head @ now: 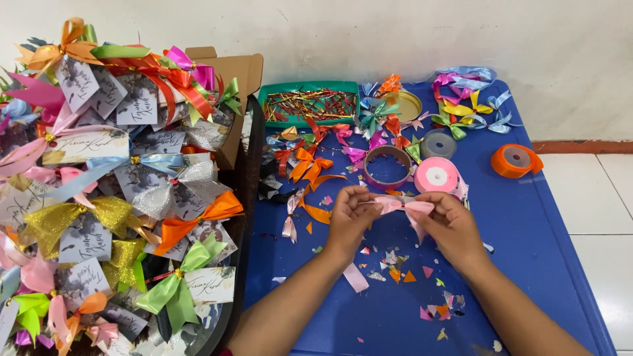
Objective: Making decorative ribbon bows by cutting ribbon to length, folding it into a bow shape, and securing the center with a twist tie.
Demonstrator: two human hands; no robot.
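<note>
My left hand (349, 214) and my right hand (450, 224) meet over the blue table (527, 231), both pinching a small pink ribbon bow (402, 206) between their fingertips. The bow's loops spread between the two hands and a tail hangs down below my right thumb. A pink ribbon roll (436, 176) lies just beyond the bow, touching distance from my right hand. A strip of pink ribbon (355, 277) lies on the table beside my left forearm.
A purple ribbon ring (387, 167), grey roll (438, 144) and orange roll (515, 160) lie on the table. Finished bows (461, 105) scatter at the back near a green tray of twist ties (307, 103). A basket of bow-tagged packets (119, 191) fills the left. Ribbon scraps (402, 270) litter the front.
</note>
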